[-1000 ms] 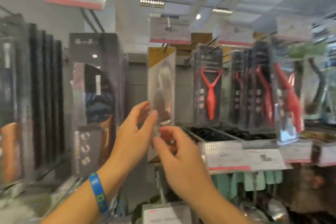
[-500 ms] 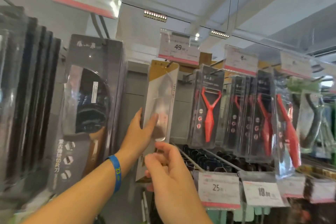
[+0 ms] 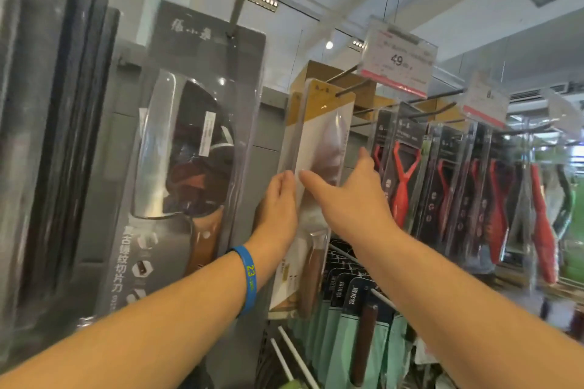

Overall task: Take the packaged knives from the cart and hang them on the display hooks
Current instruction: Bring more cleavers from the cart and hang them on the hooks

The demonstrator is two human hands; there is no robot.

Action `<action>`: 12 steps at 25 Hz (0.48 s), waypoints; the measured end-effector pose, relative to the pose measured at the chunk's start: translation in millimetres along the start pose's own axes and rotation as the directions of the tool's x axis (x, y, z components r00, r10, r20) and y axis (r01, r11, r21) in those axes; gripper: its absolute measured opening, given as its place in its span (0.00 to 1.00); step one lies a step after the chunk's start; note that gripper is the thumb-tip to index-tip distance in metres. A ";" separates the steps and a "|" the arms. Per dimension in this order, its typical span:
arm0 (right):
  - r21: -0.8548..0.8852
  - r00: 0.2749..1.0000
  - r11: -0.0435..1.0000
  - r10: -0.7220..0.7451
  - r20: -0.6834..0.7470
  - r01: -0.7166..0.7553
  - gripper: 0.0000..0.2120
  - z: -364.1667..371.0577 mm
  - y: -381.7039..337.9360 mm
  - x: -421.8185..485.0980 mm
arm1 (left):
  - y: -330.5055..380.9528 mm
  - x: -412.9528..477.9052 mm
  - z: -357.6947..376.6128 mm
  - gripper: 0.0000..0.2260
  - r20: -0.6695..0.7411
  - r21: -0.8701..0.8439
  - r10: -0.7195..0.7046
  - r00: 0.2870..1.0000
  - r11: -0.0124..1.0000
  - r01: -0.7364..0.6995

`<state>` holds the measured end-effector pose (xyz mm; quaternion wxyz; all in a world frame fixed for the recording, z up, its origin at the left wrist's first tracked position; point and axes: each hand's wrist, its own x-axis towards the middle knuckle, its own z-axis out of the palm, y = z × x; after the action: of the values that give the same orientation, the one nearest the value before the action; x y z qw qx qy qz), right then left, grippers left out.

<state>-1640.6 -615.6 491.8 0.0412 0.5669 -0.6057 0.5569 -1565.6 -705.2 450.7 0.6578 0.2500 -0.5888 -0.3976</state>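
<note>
Packaged knife [image 3: 319, 136] on hook [image 3: 347, 89], left hand [image 3: 278, 202] flat against its edge, right hand [image 3: 354, 196] spread across front

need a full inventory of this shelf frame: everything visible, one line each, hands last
white-and-yellow knife pack with wooden handle: at least two, one behind the other, on the centre hook
dark metal display hooks: several, jutting out at upper centre and right
dark grey cleaver pack: one in front, left of centre
black flat packs: a row, far left
red Y-shaped peelers in dark packs: several, right
white price tags with red stripe: at least two, upper right
mint-green packs: several, lower row
blue wristband: one, left wrist
left hand: touches the knife pack's left edge
right hand: fingers on its front
</note>
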 end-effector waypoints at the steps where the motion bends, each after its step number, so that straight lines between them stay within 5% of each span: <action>1: 0.010 1.000 1.000 0.024 0.018 -0.024 0.58 6.7 -1.0 9.0 | -3.0 -0.1 -1.9 0.14 0.019 -0.032 -0.029 0.999 0.999 0.029; 6: 0.200 0.992 0.971 0.126 0.020 -0.128 0.65 31.1 5.4 41.4 | -7.8 8.1 -13.0 0.15 -0.179 0.056 -0.006 0.984 0.998 0.016; 9: 0.296 0.984 0.939 0.178 0.016 -0.175 0.67 41.0 15.7 48.4 | -24.1 12.3 -15.0 0.25 -0.107 0.069 -0.166 0.980 0.982 0.174; 12: 0.348 0.988 0.926 0.154 0.007 -0.147 0.61 47.6 26.8 52.6 | -36.4 10.4 -18.4 0.23 -0.085 0.045 -0.237 0.968 0.969 0.241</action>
<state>-1651.1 -690.7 492.9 -0.0961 0.5116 -0.5392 0.6621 -1556.1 -736.6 424.3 0.6206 0.3527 -0.5389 -0.4473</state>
